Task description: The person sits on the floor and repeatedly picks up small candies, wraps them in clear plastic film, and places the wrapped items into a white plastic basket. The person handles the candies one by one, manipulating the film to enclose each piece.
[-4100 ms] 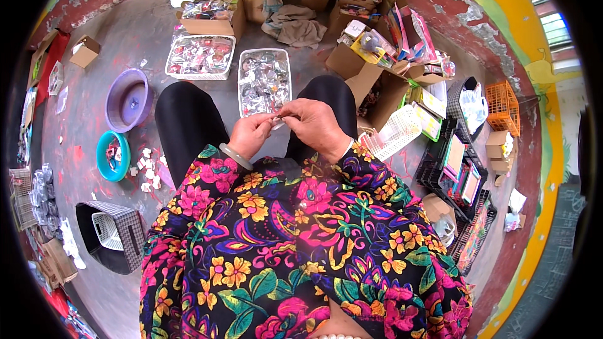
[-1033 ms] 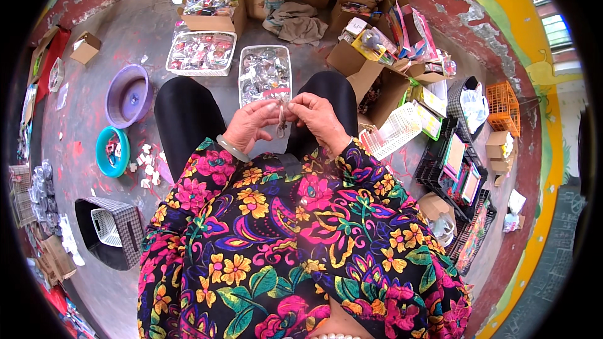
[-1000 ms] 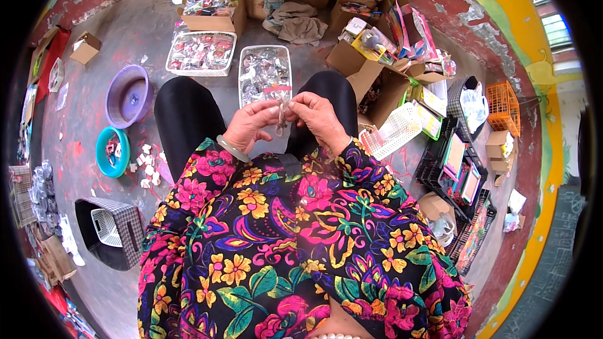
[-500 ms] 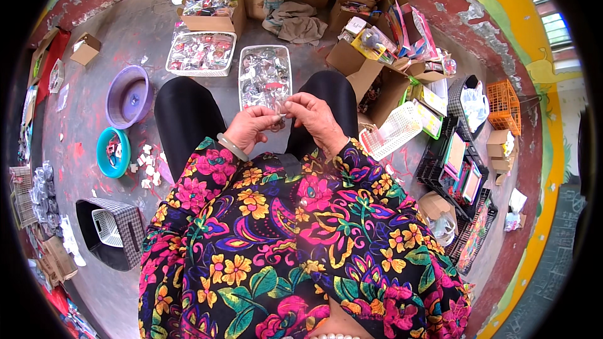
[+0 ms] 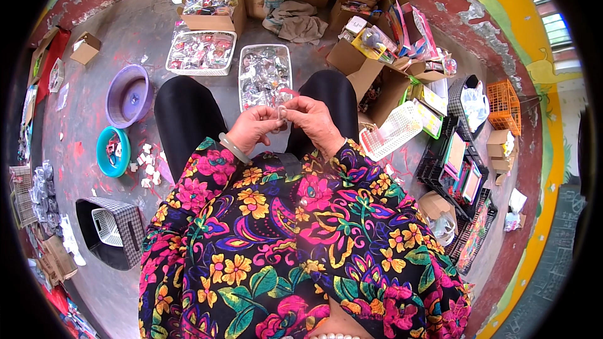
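Above my lap, my left hand (image 5: 251,127) and my right hand (image 5: 312,120) meet with fingers pinched. Between the fingertips is a small pale, see-through item (image 5: 281,113); it is too small to name its kind. Both hands appear to grip it, the left from one side and the right from the other. Just beyond them, between my knees, stands a white plastic basket (image 5: 241,66) filled with small shiny clear packets (image 5: 266,69). Part of its near end is hidden behind my hands.
A second white basket (image 5: 200,73) of packets sits at the far left, before a cardboard box (image 5: 213,22). To the left are a purple basin (image 5: 129,96) and a teal basin (image 5: 113,152). Open cartons (image 5: 380,85), a white tray (image 5: 394,130) and black crates (image 5: 440,169) crowd the right.
My fingers have shifted slightly around the small item, and the right index finger has lifted. The item now shows more upright between the fingertips. The baskets have stayed put.
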Available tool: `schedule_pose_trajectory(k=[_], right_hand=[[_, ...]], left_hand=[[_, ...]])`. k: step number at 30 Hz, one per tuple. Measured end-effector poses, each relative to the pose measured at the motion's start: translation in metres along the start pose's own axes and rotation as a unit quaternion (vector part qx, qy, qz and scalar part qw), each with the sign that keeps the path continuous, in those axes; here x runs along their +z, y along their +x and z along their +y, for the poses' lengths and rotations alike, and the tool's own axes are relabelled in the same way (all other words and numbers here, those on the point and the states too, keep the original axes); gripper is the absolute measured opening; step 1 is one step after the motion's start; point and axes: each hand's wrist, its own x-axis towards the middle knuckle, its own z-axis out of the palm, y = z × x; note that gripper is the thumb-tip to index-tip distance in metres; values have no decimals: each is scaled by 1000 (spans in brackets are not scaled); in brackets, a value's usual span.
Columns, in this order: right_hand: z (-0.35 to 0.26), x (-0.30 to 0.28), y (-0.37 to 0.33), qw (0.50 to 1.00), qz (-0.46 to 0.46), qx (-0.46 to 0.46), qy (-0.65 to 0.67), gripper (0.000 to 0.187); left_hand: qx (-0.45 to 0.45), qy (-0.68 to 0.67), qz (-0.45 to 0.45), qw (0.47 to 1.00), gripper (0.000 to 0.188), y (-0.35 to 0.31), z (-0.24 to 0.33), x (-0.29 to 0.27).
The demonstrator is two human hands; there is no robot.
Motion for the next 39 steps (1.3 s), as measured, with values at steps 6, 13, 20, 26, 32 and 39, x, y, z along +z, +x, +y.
schedule_pose_trajectory(k=[6,13,20,26,32,39], right_hand=[[-4,4,-4,1000,-11,-15,20,17],[-5,6,-2,1000,8,-5,5,22],[4,8,1,991,-6,-46,-125,21],[1,3,-1,1000,-26,17,-3,17],[-4,-1,-4,1000,10,-5,25,16],[-1,-1,-1,994,60,-16,84,14]], left_hand=[[-28,-27,-26,999,10,1,-1,-4],[-15,-19,3,1000,11,2,-3,-3],[17,4,-11,1000,16,5,-15,-7],[-17,4,-12,1000,16,1,-6,2],[-33,-82,-57,994,21,-2,1,-1],[-54,-45,-21,997,17,-1,1,-1]])
